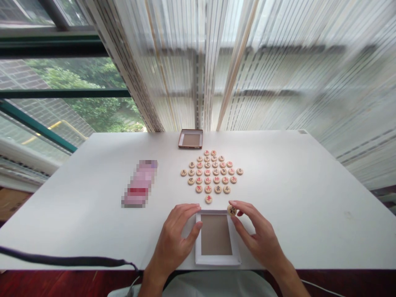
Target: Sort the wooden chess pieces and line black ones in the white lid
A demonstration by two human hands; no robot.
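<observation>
Between the thumb and fingertips of my right hand is a round wooden xiangqi piece with a black character, held over the far right corner of a white box. The inside of this box shows only its brown bottom. My left hand rests at the box's left side, thumb and fingers apart, the fingertips by its far left corner. Beyond the box, xiangqi pieces with red and black characters lie in rows forming a rough diamond. The nearest is a red-marked piece.
A brown-edged box lid lies open side up at the far edge of the white table. Left of the pieces is a blurred pink item. A dark strap crosses the near left edge. Curtains and a window stand behind.
</observation>
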